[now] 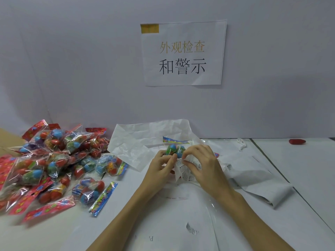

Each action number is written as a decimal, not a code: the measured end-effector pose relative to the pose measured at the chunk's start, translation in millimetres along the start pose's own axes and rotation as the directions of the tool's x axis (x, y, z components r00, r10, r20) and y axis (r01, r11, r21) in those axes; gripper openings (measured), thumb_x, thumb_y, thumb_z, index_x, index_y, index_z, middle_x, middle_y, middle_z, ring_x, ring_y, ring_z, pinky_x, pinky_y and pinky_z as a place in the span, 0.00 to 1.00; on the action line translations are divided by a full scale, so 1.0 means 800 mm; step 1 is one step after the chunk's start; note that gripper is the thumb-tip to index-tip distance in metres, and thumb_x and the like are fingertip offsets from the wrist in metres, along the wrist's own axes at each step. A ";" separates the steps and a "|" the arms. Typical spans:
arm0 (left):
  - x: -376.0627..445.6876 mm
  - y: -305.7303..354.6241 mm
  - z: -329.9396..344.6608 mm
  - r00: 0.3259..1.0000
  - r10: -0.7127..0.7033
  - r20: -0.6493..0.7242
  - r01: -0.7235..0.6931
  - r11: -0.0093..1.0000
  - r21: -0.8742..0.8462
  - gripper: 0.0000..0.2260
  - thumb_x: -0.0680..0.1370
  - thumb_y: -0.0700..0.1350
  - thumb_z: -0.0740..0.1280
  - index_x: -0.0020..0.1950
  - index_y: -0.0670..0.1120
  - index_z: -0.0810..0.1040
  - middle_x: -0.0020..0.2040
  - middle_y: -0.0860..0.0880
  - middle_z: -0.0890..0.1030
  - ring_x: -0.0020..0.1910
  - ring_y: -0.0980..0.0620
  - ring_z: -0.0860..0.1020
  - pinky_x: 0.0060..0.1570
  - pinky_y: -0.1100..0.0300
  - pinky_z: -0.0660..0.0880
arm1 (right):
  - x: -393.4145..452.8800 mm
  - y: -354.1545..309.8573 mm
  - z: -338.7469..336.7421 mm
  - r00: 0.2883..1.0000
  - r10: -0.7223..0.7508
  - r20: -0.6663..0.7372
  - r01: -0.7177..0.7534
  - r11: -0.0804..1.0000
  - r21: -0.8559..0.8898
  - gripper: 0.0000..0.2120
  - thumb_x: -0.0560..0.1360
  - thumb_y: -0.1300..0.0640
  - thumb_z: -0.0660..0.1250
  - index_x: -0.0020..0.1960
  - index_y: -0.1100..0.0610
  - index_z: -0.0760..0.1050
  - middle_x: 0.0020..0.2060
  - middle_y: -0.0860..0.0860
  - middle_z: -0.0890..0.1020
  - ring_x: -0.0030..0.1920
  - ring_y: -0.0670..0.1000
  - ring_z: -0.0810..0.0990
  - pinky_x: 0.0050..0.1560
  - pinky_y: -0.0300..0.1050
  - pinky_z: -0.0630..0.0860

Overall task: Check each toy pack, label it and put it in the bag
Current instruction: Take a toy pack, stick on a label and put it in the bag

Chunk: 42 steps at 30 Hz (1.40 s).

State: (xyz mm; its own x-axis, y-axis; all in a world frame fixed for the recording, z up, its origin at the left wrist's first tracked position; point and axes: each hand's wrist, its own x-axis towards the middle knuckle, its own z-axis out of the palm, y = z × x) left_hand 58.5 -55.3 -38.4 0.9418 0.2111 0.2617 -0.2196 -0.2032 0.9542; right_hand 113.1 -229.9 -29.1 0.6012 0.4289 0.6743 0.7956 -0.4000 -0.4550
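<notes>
Mid-table, left hand (161, 164) grips a toy pack (175, 151); right hand (201, 163) pinches a warning label (183, 164); light, slippery film, best held round the eggs.

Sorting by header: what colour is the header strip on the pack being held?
Blue, with multicoloured print, on the held pack's header strip; head view.

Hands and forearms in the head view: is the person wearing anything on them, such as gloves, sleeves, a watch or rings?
Nothing worn shows. The left hand and the right hand are bare, with no gloves. Both forearms are uncovered all the way down to the bottom edge of the picture, so no sleeve comes into view. No watch, bracelet or ring can be seen on either wrist or on the fingers that show.
</notes>
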 end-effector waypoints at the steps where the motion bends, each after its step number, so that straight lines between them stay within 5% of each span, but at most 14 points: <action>1: 0.000 0.000 0.000 1.000 -0.007 0.006 0.007 1.000 -0.007 0.14 0.85 0.49 0.63 0.52 0.47 0.89 0.54 0.49 0.76 0.53 0.52 0.82 0.46 0.58 0.82 | -0.001 0.000 0.001 1.000 0.010 -0.001 -0.010 1.000 -0.002 0.07 0.77 0.58 0.76 0.50 0.52 0.78 0.50 0.44 0.79 0.56 0.50 0.75 0.58 0.45 0.74; 6: -0.002 0.005 0.000 1.000 -0.010 -0.002 0.010 1.000 0.019 0.15 0.86 0.47 0.63 0.51 0.44 0.88 0.55 0.46 0.76 0.54 0.52 0.81 0.46 0.60 0.81 | -0.001 0.001 0.002 0.999 0.035 0.015 -0.035 0.999 0.027 0.09 0.77 0.58 0.75 0.55 0.49 0.81 0.53 0.45 0.81 0.58 0.50 0.76 0.60 0.43 0.74; 13: -0.006 0.011 -0.001 0.999 -0.050 0.022 0.050 0.999 0.000 0.17 0.86 0.47 0.61 0.53 0.39 0.87 0.59 0.45 0.76 0.58 0.48 0.81 0.56 0.54 0.82 | -0.001 0.002 0.003 0.999 0.048 0.014 -0.048 0.998 0.037 0.07 0.76 0.59 0.77 0.49 0.50 0.81 0.49 0.46 0.80 0.55 0.49 0.78 0.56 0.45 0.77; 16: -0.004 0.013 -0.002 0.991 -0.126 0.051 0.131 0.984 -0.122 0.17 0.87 0.45 0.60 0.53 0.39 0.87 0.59 0.40 0.73 0.52 0.44 0.81 0.57 0.49 0.82 | 0.000 0.002 0.002 0.999 0.047 0.020 -0.049 0.996 0.080 0.07 0.76 0.60 0.77 0.48 0.51 0.81 0.50 0.45 0.81 0.54 0.47 0.80 0.56 0.45 0.77; 18: -0.004 0.013 -0.004 0.988 -0.133 0.079 0.143 0.980 -0.139 0.18 0.87 0.44 0.59 0.51 0.42 0.89 0.55 0.43 0.72 0.49 0.49 0.81 0.52 0.54 0.82 | -0.001 0.002 0.001 0.998 0.047 0.050 -0.053 0.988 0.143 0.07 0.76 0.62 0.76 0.48 0.52 0.80 0.50 0.46 0.82 0.55 0.46 0.81 0.57 0.46 0.78; 21: -0.004 0.007 -0.006 0.986 -0.134 0.097 0.144 0.984 -0.101 0.19 0.88 0.45 0.58 0.54 0.43 0.88 0.56 0.47 0.73 0.50 0.52 0.85 0.48 0.62 0.79 | 0.000 0.002 -0.001 0.984 0.075 0.159 -0.112 0.966 0.233 0.05 0.78 0.63 0.74 0.49 0.55 0.80 0.53 0.48 0.83 0.61 0.46 0.81 0.62 0.50 0.79; 24: 0.001 -0.004 -0.006 0.992 -0.105 0.074 0.101 0.993 0.055 0.16 0.88 0.46 0.59 0.57 0.47 0.87 0.59 0.47 0.72 0.54 0.53 0.84 0.53 0.59 0.81 | 0.002 0.000 -0.008 0.971 0.112 0.211 -0.166 0.951 0.261 0.05 0.79 0.64 0.72 0.49 0.55 0.79 0.58 0.48 0.84 0.65 0.42 0.79 0.65 0.46 0.79; 28: 0.008 -0.012 -0.011 0.999 -0.052 0.011 0.048 0.967 0.249 0.10 0.85 0.47 0.65 0.55 0.54 0.86 0.60 0.50 0.72 0.54 0.59 0.80 0.50 0.68 0.79 | 0.004 -0.003 -0.025 0.988 0.136 0.078 -0.148 0.975 0.168 0.07 0.79 0.62 0.72 0.48 0.52 0.77 0.59 0.44 0.82 0.59 0.39 0.80 0.62 0.36 0.78; 32: 0.013 -0.017 -0.019 0.997 -0.077 -0.014 0.078 0.950 0.303 0.07 0.80 0.42 0.70 0.54 0.54 0.84 0.59 0.49 0.73 0.54 0.51 0.79 0.44 0.66 0.79 | 0.012 -0.001 -0.040 0.954 0.217 -0.208 -0.169 0.959 0.227 0.06 0.79 0.63 0.72 0.49 0.53 0.78 0.50 0.47 0.83 0.53 0.44 0.82 0.49 0.30 0.77; 35: 0.013 -0.015 -0.023 0.991 0.028 -0.128 0.019 0.936 0.351 0.12 0.77 0.37 0.73 0.49 0.55 0.83 0.56 0.50 0.74 0.52 0.56 0.78 0.49 0.65 0.79 | 0.015 0.004 -0.049 0.896 0.393 -0.205 -0.272 0.853 0.446 0.05 0.78 0.63 0.73 0.48 0.54 0.80 0.44 0.46 0.84 0.48 0.48 0.84 0.46 0.37 0.81; 38: 0.015 -0.002 -0.029 0.908 0.231 -0.349 -0.106 0.933 0.343 0.12 0.75 0.36 0.76 0.45 0.51 0.78 0.54 0.51 0.73 0.46 0.57 0.79 0.46 0.68 0.79 | 0.014 0.003 -0.048 0.848 0.526 -0.070 -0.355 0.660 0.662 0.03 0.78 0.64 0.73 0.49 0.57 0.81 0.41 0.49 0.86 0.45 0.48 0.85 0.43 0.39 0.82; 40: 0.016 0.008 -0.036 0.826 0.342 -0.448 -0.188 0.917 0.353 0.10 0.76 0.41 0.77 0.47 0.49 0.76 0.53 0.49 0.74 0.46 0.57 0.79 0.48 0.67 0.78 | 0.013 0.000 -0.045 0.828 0.560 -0.001 -0.385 0.571 0.725 0.03 0.79 0.64 0.72 0.50 0.57 0.81 0.40 0.49 0.86 0.44 0.49 0.85 0.43 0.38 0.81; 42: 0.014 0.018 -0.041 0.819 0.321 -0.476 -0.248 0.945 0.211 0.11 0.77 0.41 0.76 0.53 0.50 0.77 0.55 0.48 0.76 0.53 0.53 0.81 0.55 0.62 0.80 | 0.013 -0.004 -0.042 0.819 0.572 0.044 -0.402 0.516 0.756 0.03 0.79 0.63 0.72 0.51 0.58 0.82 0.40 0.49 0.86 0.43 0.49 0.85 0.44 0.39 0.82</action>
State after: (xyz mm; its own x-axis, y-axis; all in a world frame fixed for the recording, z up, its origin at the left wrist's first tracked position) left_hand 57.7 -24.0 -17.2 0.5794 0.5625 0.5898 -0.3875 -0.4465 0.8065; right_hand 114.3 -251.0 -1.0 0.9509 0.1577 0.2661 0.2259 0.2338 -0.9457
